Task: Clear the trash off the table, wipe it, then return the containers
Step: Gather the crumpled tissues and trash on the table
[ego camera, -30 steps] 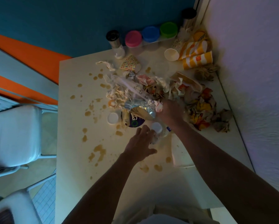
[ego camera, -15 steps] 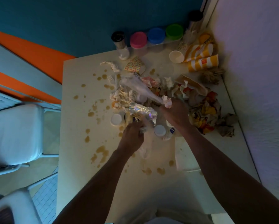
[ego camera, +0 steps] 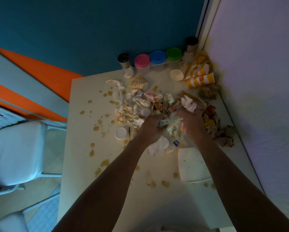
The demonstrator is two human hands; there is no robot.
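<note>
A heap of crumpled wrappers, napkins and foil, the trash pile [ego camera: 140, 104], covers the middle of the white table [ego camera: 83, 164]. My left hand [ego camera: 150, 128] and my right hand [ego camera: 190, 121] are side by side over its near edge, both curled round a bunch of crumpled paper and plastic [ego camera: 172, 126] between them. Several jars with pink [ego camera: 141, 60], blue [ego camera: 158, 56] and green [ego camera: 174, 53] lids stand along the back edge, with dark-lidded metal canisters [ego camera: 123, 59] at each end. Brown spill spots [ego camera: 105, 163] dot the tabletop.
Yellow-striped paper cups [ego camera: 200, 80] lie at the back right by the wall. A small white cup [ego camera: 177, 75] and a white lid [ego camera: 121, 132] sit near the pile. A white napkin stack [ego camera: 190, 166] lies at the front right. White chairs [ego camera: 14, 154] stand on the left.
Both hands have moved forward into the pile and closed together on a bunch of crumpled trash. The long clear wrapper seen earlier is now gathered in.
</note>
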